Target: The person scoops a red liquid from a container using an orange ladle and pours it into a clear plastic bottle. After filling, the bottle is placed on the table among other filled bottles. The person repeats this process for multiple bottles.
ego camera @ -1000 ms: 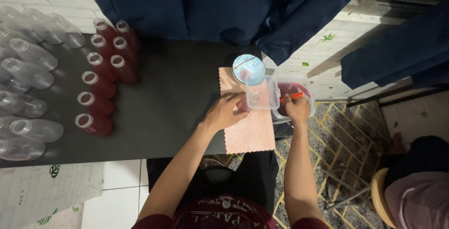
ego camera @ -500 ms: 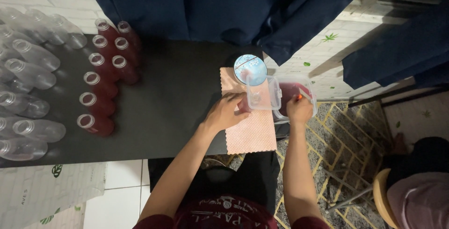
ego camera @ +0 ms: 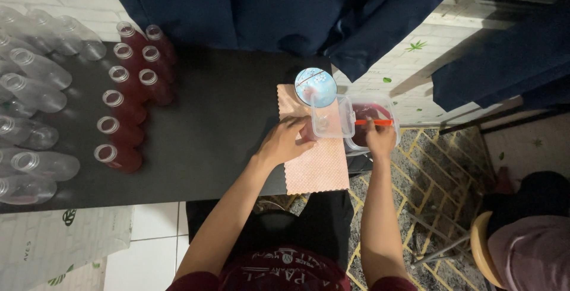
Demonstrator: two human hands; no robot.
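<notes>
My left hand (ego camera: 286, 141) is closed around a small bottle (ego camera: 310, 132) that stands on a pink cloth (ego camera: 314, 166) at the black table's (ego camera: 219, 125) right end. A clear plastic funnel-like cup (ego camera: 330, 116) sits over the bottle and hides its top. My right hand (ego camera: 380, 138) grips a red-handled scoop (ego camera: 374, 122) lying across a clear tub of red liquid (ego camera: 386, 108) just off the table's right edge. A round light-blue lid (ego camera: 316, 86) lies at the cloth's far end.
Several open bottles filled with red liquid (ego camera: 127, 108) stand in rows at mid-left. Several empty clear bottles (ego camera: 35, 83) crowd the far left. Dark blue fabric (ego camera: 285, 6) hangs beyond the table. Another person (ego camera: 528, 249) sits low at right on a patterned rug (ego camera: 439, 184).
The red handle in my right hand now lies level across the tub. My left hand has stayed on the bottle.
</notes>
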